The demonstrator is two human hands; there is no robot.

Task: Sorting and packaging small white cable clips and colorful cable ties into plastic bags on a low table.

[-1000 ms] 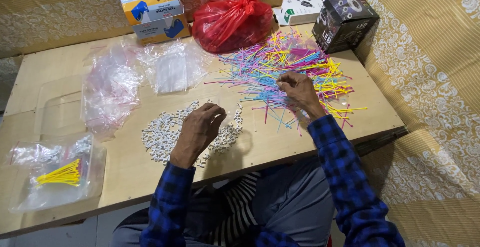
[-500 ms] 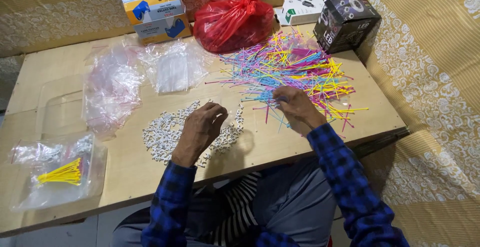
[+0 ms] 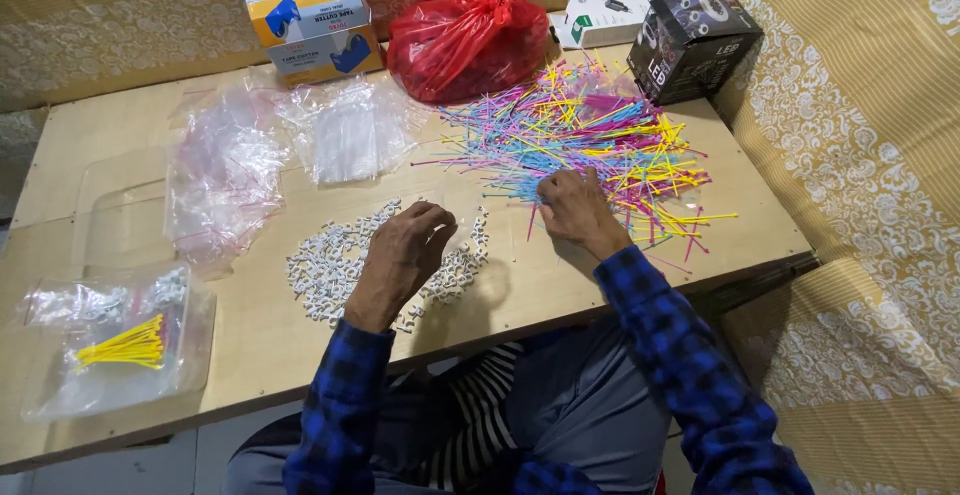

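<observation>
Two bare hands on a pale wooden table | left hand curled over a heap of small white plastic clips, grip unclear | right hand fingers bunched, picking at a spread of multicoloured cable ties at 1 o'clock | red plastic bag at 12, clear bags at 10 | nothing blocks reach.

Two stacked boxes sitting at the counter 11 o'clock edge: yellow-and-blue on top, grey-and-blue under. Red plastic bag lying at 12, knotted. White flat box lying at 1, against the wall. Black carton standing just right of it, tilted, white-and-purple print showing.
</observation>
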